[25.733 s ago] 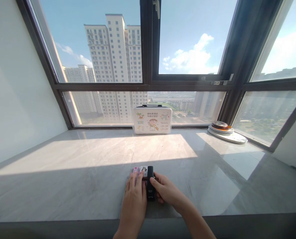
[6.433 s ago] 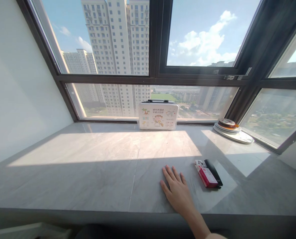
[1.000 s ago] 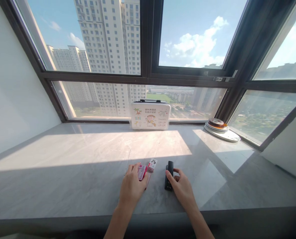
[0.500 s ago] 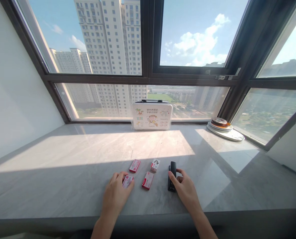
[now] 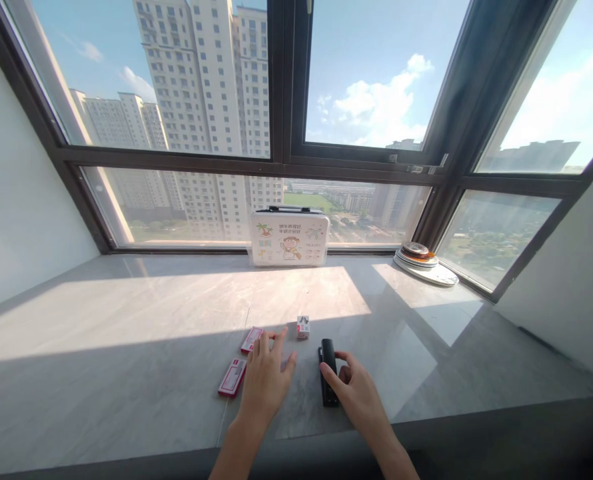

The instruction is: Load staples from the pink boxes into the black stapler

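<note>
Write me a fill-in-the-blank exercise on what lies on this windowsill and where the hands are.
1. The right hand grips a ____ stapler.
2. The left hand lies flat, palm ____, between the stapler and the nearest red box.
3. The small white box sits in ____, just short of the sunlit patch.
4. The cartoon-printed case stands against the ____.

Missing words: black; down; shadow; window

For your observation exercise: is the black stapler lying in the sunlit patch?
No, the stapler lies in shadow beside the right hand.
</note>
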`<state>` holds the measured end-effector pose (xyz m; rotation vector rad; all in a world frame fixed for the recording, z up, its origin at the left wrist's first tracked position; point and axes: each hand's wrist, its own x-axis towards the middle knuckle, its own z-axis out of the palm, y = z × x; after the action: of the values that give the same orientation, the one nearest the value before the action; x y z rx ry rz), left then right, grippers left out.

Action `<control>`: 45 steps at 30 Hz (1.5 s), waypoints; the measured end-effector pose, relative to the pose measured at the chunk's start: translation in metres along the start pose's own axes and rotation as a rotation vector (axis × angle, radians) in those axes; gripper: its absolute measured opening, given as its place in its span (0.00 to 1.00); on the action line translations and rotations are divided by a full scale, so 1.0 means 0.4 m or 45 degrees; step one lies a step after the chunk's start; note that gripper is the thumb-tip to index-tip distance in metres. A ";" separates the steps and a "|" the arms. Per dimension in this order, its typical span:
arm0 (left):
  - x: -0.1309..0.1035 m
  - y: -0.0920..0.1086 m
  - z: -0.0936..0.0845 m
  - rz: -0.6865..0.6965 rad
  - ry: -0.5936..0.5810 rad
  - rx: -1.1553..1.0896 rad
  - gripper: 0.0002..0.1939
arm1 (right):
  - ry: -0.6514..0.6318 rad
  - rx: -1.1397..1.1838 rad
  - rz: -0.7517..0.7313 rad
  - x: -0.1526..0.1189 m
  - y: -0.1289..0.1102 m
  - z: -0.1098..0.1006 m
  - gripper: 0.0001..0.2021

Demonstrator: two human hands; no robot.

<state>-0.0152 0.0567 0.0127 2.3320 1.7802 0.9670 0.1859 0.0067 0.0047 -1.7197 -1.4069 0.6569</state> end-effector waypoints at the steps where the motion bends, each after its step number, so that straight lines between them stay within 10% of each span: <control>1: -0.008 -0.004 0.004 -0.065 0.018 0.012 0.21 | 0.003 -0.039 -0.029 0.004 0.001 -0.015 0.24; 7: -0.097 -0.001 -0.006 -0.040 -0.204 -0.029 0.14 | -0.069 -0.232 -0.210 0.056 -0.043 -0.064 0.18; 13: -0.112 -0.004 -0.036 0.228 -0.373 -0.206 0.31 | -0.205 -0.323 -0.391 0.084 -0.144 0.026 0.15; 19: -0.099 -0.046 -0.056 0.180 -0.388 -0.276 0.27 | -0.025 -0.371 -0.342 0.095 -0.194 0.096 0.16; 26: -0.094 -0.085 -0.065 0.163 -0.399 -0.359 0.20 | -0.017 0.669 0.092 0.111 -0.039 -0.027 0.24; 32: -0.090 -0.079 -0.069 0.101 -0.390 -0.402 0.15 | -0.223 0.569 0.481 0.057 0.079 -0.085 0.28; 39: -0.083 -0.078 -0.071 0.042 -0.419 -0.457 0.16 | -0.340 0.146 0.001 0.002 -0.020 0.066 0.20; 45: -0.076 -0.096 -0.089 0.055 -0.512 -0.512 0.15 | -0.408 0.112 0.016 0.016 0.029 0.045 0.17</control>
<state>-0.0699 0.0313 0.0125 2.1249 1.2574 0.7109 0.1794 0.0167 -0.0140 -1.6050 -1.5578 1.0222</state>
